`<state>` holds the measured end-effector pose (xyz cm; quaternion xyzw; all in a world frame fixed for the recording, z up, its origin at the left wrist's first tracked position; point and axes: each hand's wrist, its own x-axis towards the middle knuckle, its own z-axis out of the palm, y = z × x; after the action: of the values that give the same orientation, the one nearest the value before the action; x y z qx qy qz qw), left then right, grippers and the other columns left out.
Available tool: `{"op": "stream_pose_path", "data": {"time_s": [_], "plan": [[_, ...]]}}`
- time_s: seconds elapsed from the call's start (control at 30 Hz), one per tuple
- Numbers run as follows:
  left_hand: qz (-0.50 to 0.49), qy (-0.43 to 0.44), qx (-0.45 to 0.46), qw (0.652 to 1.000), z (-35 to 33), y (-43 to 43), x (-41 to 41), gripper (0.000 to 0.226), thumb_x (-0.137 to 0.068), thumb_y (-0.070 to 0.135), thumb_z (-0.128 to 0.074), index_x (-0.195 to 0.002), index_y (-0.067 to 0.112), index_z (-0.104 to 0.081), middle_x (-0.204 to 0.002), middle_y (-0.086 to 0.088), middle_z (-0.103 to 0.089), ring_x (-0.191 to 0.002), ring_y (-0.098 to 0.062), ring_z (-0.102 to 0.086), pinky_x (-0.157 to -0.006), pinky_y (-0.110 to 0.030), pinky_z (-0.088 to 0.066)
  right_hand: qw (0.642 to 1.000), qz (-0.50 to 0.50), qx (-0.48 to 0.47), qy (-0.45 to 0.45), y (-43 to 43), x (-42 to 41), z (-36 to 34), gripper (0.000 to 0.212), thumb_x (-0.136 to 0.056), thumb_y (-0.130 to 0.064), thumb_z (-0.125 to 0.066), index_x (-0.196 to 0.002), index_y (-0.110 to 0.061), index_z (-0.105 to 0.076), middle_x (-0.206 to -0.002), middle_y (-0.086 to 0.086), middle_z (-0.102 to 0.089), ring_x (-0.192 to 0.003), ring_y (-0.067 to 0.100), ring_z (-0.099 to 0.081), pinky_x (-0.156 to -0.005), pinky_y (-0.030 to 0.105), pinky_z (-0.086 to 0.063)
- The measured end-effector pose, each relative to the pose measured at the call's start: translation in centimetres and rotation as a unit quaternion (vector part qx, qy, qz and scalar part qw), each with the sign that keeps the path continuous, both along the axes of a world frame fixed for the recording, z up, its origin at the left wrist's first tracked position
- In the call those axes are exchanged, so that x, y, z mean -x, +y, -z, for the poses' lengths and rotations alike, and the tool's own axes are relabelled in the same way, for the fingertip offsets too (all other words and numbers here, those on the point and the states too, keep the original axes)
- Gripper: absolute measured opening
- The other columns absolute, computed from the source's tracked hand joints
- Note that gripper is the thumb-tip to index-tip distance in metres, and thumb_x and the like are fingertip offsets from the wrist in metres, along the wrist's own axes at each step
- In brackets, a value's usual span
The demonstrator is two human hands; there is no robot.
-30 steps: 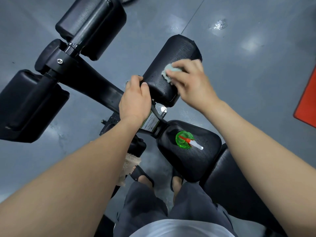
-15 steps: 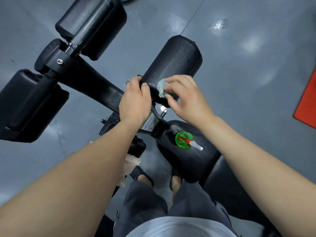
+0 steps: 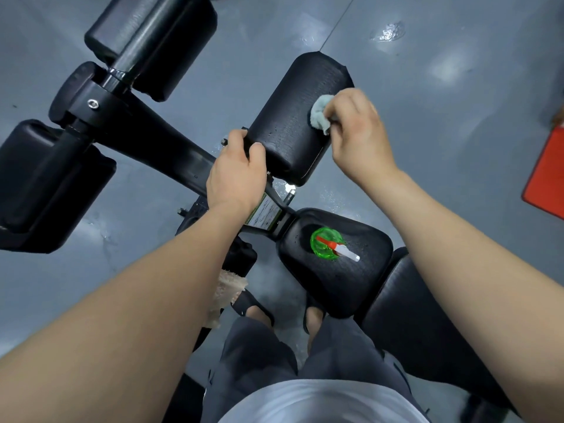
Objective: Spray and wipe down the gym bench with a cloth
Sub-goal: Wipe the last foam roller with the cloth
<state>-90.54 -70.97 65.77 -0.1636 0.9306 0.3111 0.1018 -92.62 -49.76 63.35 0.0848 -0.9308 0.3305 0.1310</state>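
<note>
Centrally, fingers [image 3: 341, 102] of the right hand [image 3: 357, 135] pinch a bunched pale-green cloth [image 3: 320, 119], soft and light, against the three o'clock edge of a black roller pad [image 3: 287, 117]. Fingers of the left hand [image 3: 235, 175] curl round the pad's seven o'clock corner, steadying it. Its textured vinyl looks firm and is likely slick when wet. A green spray bottle [image 3: 331, 247] stands at five o'clock of it.

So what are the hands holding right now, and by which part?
The right hand grips a bunched cloth, pressing it against the right side of the black roller pad. The left hand grips that pad by its near-left edge.
</note>
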Motion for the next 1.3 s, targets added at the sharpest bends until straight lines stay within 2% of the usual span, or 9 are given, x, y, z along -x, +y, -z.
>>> {"op": "stream_pose_path", "data": {"time_s": [0.1, 0.27, 0.47, 0.67, 0.9, 0.97, 1.1, 1.2, 1.3], "plan": [[0.007, 0.001, 0.007, 1.0, -0.3, 0.1, -0.1, 0.041, -0.097, 0.043, -0.034, -0.134, 0.031, -0.045, -0.109, 0.004, -0.064, -0.092, -0.02, -0.052, -0.078, -0.035, -0.036, 0.999, 0.048, 0.006, -0.009, 0.8, 1.3, 0.0, 0.02, -0.079, 0.001, -0.044, -0.093, -0.007, -0.058, -0.102, 0.01, -0.058, -0.096, 0.035, -0.052, -0.082, 0.025, -0.035], [0.02, 0.013, 0.008, 1.0, -0.7, 0.2, -0.2, 0.041, -0.098, 0.043, -0.038, -0.136, 0.029, -0.045, -0.126, 0.009, -0.058, -0.094, -0.012, -0.047, -0.081, -0.033, -0.034, 0.984, 0.15, 0.064, -0.076, 1.0, 2.8, -0.6, 0.037, -0.081, -0.005, -0.046, -0.115, -0.01, -0.057, -0.114, 0.004, -0.058, -0.102, 0.028, -0.056, -0.08, 0.025, -0.038], [0.018, 0.011, 0.0, 1.0, -0.7, 0.3, -0.3, 0.041, -0.097, 0.041, -0.039, -0.136, 0.029, -0.045, -0.114, 0.015, -0.049, -0.095, -0.012, -0.045, -0.083, -0.033, -0.033, 0.99, 0.071, 0.119, -0.003, -1.6, 0.0, -0.9, 0.01, -0.081, -0.016, -0.062, -0.09, -0.012, -0.062, -0.104, -0.01, -0.054, -0.101, 0.02, -0.057, -0.086, 0.028, -0.046], [0.018, 0.01, -0.002, 1.0, -0.9, 0.4, -0.3, 0.041, -0.097, 0.041, -0.039, -0.136, 0.03, -0.045, -0.113, 0.016, -0.049, -0.096, -0.012, -0.047, -0.082, -0.033, -0.034, 0.998, -0.007, 0.057, -0.006, -0.7, 0.0, 0.2, 0.006, -0.087, -0.002, -0.057, -0.092, -0.001, -0.059, -0.118, 0.013, -0.056, -0.106, 0.028, -0.057, -0.091, 0.029, -0.047], [0.017, 0.011, -0.002, 1.0, -0.8, 0.3, -0.2, 0.041, -0.097, 0.043, -0.04, -0.135, 0.03, -0.046, -0.116, 0.015, -0.052, -0.095, -0.012, -0.049, -0.082, -0.033, -0.035, 0.992, 0.098, 0.075, -0.031, -0.7, 2.2, -1.3, 0.044, -0.079, 0.008, -0.043, -0.117, -0.004, -0.061, -0.113, 0.004, -0.062, -0.107, 0.027, -0.056, -0.093, 0.006, -0.03], [0.017, 0.012, -0.003, 1.0, -0.6, 0.2, -0.2, 0.042, -0.097, 0.044, -0.039, -0.137, 0.03, -0.046, -0.124, 0.011, -0.056, -0.099, -0.015, -0.053, -0.083, -0.034, -0.036, 0.995, 0.078, 0.062, 0.009, -1.6, 1.4, -0.8, 0.035, -0.078, 0.011, -0.044, -0.102, 0.0, -0.067, -0.105, 0.012, -0.067, -0.101, 0.034, -0.059, -0.095, 0.009, -0.032], [0.005, 0.008, 0.002, 1.0, -0.4, 0.2, -0.1, 0.053, -0.106, 0.049, -0.024, -0.155, 0.029, -0.034, -0.155, 0.004, -0.045, -0.136, -0.021, -0.047, -0.107, -0.039, -0.035, 0.998, -0.017, 0.049, 0.033, -2.6, -0.9, 0.4, 0.039, -0.081, 0.012, -0.05, -0.11, -0.001, -0.071, -0.118, 0.01, -0.068, -0.109, 0.035, -0.06, -0.104, 0.021, -0.038], [0.015, -0.001, 0.02, 1.0, -0.2, 0.0, 0.0, 0.054, -0.108, 0.047, -0.02, -0.156, 0.028, -0.036, -0.158, 0.005, -0.041, -0.14, -0.019, -0.043, -0.112, -0.038, -0.032, 0.997, -0.065, 0.018, 0.038, -1.7, -0.5, 0.3, 0.04, -0.082, 0.01, -0.048, -0.113, -0.004, -0.069, -0.117, 0.004, -0.068, -0.111, 0.035, -0.06, -0.104, 0.03, -0.042], [0.013, 0.0, 0.013, 1.0, -0.1, 0.0, 0.1, 0.049, -0.107, 0.045, -0.024, -0.149, 0.029, -0.045, -0.151, 0.006, -0.048, -0.133, -0.018, -0.048, -0.107, -0.039, -0.036, 0.999, -0.002, -0.01, 0.031, -0.8, 0.7, -0.5, 0.044, -0.077, 0.006, -0.042, -0.108, -0.016, -0.066, -0.103, -0.009, -0.067, -0.106, 0.031, -0.056, -0.098, 0.044, -0.044]]}}
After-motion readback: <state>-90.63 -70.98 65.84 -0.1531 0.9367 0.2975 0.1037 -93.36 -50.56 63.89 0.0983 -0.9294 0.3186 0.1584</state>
